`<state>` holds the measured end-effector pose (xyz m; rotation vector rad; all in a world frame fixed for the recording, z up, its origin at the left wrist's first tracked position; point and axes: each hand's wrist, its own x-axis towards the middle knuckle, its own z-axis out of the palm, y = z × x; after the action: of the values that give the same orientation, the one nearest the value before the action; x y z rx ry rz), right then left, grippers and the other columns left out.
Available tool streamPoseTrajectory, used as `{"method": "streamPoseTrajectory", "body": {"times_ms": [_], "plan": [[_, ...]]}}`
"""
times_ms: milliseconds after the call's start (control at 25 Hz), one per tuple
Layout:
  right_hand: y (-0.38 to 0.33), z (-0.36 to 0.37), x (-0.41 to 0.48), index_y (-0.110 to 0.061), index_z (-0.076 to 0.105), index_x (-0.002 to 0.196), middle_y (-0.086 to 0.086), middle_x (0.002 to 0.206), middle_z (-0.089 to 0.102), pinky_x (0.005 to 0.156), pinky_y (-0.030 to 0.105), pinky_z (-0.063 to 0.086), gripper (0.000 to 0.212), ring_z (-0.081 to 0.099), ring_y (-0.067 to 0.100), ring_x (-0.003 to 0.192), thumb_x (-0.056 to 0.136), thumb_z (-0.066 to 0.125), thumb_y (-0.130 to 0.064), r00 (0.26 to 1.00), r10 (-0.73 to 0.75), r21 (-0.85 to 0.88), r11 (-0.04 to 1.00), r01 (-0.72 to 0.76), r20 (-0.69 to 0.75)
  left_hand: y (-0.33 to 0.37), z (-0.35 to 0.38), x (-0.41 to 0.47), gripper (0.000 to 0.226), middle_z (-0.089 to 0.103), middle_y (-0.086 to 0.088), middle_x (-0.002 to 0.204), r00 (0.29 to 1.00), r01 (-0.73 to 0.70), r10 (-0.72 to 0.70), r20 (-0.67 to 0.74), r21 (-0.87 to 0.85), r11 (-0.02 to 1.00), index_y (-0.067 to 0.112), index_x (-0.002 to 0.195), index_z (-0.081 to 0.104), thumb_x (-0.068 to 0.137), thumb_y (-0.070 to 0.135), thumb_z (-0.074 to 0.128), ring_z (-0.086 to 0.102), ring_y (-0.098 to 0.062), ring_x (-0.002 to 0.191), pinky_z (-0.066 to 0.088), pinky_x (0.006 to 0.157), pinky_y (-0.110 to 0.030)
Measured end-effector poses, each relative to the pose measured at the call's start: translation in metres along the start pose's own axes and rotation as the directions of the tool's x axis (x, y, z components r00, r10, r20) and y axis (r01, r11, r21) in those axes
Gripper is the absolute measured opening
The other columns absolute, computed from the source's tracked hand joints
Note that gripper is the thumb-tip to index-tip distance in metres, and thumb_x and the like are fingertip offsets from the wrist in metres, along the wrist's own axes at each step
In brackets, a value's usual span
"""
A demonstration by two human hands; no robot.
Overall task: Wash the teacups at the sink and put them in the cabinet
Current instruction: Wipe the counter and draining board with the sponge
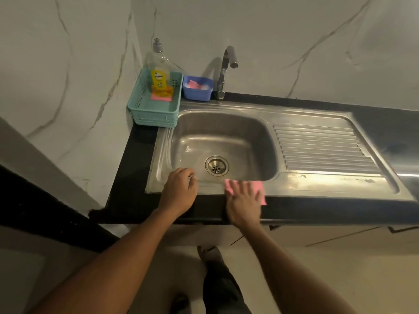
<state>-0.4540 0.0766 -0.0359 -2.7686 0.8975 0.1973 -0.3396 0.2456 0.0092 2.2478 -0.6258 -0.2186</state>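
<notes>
Head view: the right grip (243, 198), fingers spread flat, presses a pink cloth (258, 185) onto the front rim of the sink (226, 132). The left grip (179, 189) rests just beside it, fingers curled; I cannot tell whether it pinches anything.

The sink (226, 132) sits in the counter (131, 166), with the drainboard (317, 146) to its right. Behind it stands the faucet (223, 71). Left of the faucet we find a small tub (196, 95), then a basket (154, 120) holding a bottle (158, 71). On the front rim, our left hand (179, 189) rests left of the cloth (257, 184), which lies under our right hand (243, 200).
</notes>
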Motion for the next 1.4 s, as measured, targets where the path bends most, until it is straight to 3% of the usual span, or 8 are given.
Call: {"method": "streamPoseTrajectory", "body": {"times_ms": [320, 560, 720, 840, 920, 1160, 1280, 1400], "plan": [[-0.163, 0.005, 0.088, -0.012, 0.037, 0.151, 0.014, 0.155, 0.038, 0.113, 0.05, 0.037, 0.062, 0.038, 0.032, 0.14, 0.096, 0.062, -0.026, 0.804, -0.522, 0.309, 0.844, 0.438, 0.286, -0.032, -0.01, 0.067, 0.019, 0.067, -0.003, 0.104, 0.958, 0.198, -0.189, -0.215, 0.024, 0.98, 0.013, 0.107, 0.069, 0.101, 0.02, 0.053, 0.061, -0.014, 0.094, 0.047, 0.083, -0.027], [-0.022, -0.015, 0.135, -0.008, 0.061, 0.133, 0.019, 0.132, 0.062, 0.102, 0.031, 0.043, 0.062, 0.059, 0.026, 0.114, 0.105, 0.033, -0.055, 0.645, -0.382, 0.421, 0.901, 0.102, 0.662, -0.004, 0.039, 0.115, 0.015, 0.069, -0.002, 0.093, 0.98, 0.174, -0.175, -0.092, -0.013, 0.985, 0.012, 0.094, 0.072, 0.096, 0.015, 0.057, 0.064, -0.019, 0.088, 0.048, 0.078, -0.031], [0.094, -0.047, 0.182, -0.008, 0.05, 0.145, 0.019, 0.141, 0.054, 0.103, 0.038, 0.039, 0.051, 0.055, 0.035, 0.125, 0.109, 0.033, -0.04, 0.507, -0.355, 0.077, 0.869, 0.49, 0.785, 0.026, 0.062, 0.143, 0.016, 0.073, -0.001, 0.099, 0.97, 0.212, -0.203, 0.132, -0.058, 0.976, 0.011, 0.1, 0.074, 0.097, 0.014, 0.058, 0.066, -0.015, 0.094, 0.05, 0.084, -0.027], [0.098, -0.059, 0.228, -0.018, 0.062, 0.127, 0.008, 0.131, 0.065, 0.08, 0.022, 0.053, 0.029, 0.071, 0.009, 0.095, 0.107, 0.042, -0.019, 0.753, -0.215, 0.26, 0.964, 0.06, 0.622, 0.035, 0.073, 0.162, 0.017, 0.074, -0.001, 0.102, 0.953, 0.264, -0.255, 0.162, -0.042, 0.964, 0.012, 0.102, 0.074, 0.096, 0.015, 0.059, 0.067, -0.018, 0.099, 0.051, 0.088, -0.029], [0.077, -0.067, 0.243, -0.01, 0.065, 0.115, 0.011, 0.101, 0.072, 0.05, 0.02, 0.051, 0.022, 0.066, 0.006, 0.058, 0.104, 0.046, -0.012, 0.824, -0.215, 0.575, 0.803, -0.157, 0.524, 0.039, 0.081, 0.172, 0.022, 0.07, 0.001, 0.114, 0.927, 0.34, -0.321, 0.193, -0.075, 0.938, 0.016, 0.116, 0.071, 0.096, 0.019, 0.061, 0.064, -0.018, 0.109, 0.048, 0.094, -0.027], [0.004, -0.064, 0.238, -0.002, 0.06, 0.104, 0.028, 0.109, 0.068, 0.078, 0.049, 0.056, 0.021, 0.065, 0.036, 0.091, 0.096, 0.043, -0.012, 0.839, -0.269, 0.877, 0.048, -0.479, 0.473, 0.048, 0.108, 0.193, 0.029, 0.074, 0.004, 0.103, 0.913, 0.394, -0.407, 0.037, -0.338, 0.854, 0.027, 0.119, 0.073, 0.092, 0.017, 0.069, 0.067, -0.01, 0.092, 0.058, 0.083, -0.031], [-0.018, -0.052, 0.235, -0.006, 0.065, 0.096, 0.016, 0.105, 0.07, 0.082, 0.038, 0.055, 0.063, 0.066, 0.029, 0.098, 0.097, 0.039, -0.062, 0.655, -0.324, 0.648, -0.147, -0.748, 0.683, 0.057, 0.126, 0.191, 0.025, 0.067, 0.009, 0.067, 0.887, 0.399, -0.454, -0.084, -0.356, 0.845, 0.024, 0.067, 0.072, 0.091, 0.028, 0.064, 0.06, -0.004, 0.067, 0.052, 0.064, -0.028], [-0.02, -0.031, 0.237, -0.003, 0.07, 0.119, 0.02, 0.117, 0.072, 0.094, 0.045, 0.05, 0.093, 0.067, 0.034, 0.112, 0.09, 0.029, -0.081, 0.491, -0.323, 0.418, -0.27, -0.867, 0.809, 0.043, 0.143, 0.189, 0.024, 0.074, 0.013, 0.086, 0.93, 0.301, -0.336, -0.151, -0.213, 0.93, 0.024, 0.078, 0.079, 0.086, 0.021, 0.057, 0.067, -0.004, 0.082, 0.054, 0.075, -0.023]]}}
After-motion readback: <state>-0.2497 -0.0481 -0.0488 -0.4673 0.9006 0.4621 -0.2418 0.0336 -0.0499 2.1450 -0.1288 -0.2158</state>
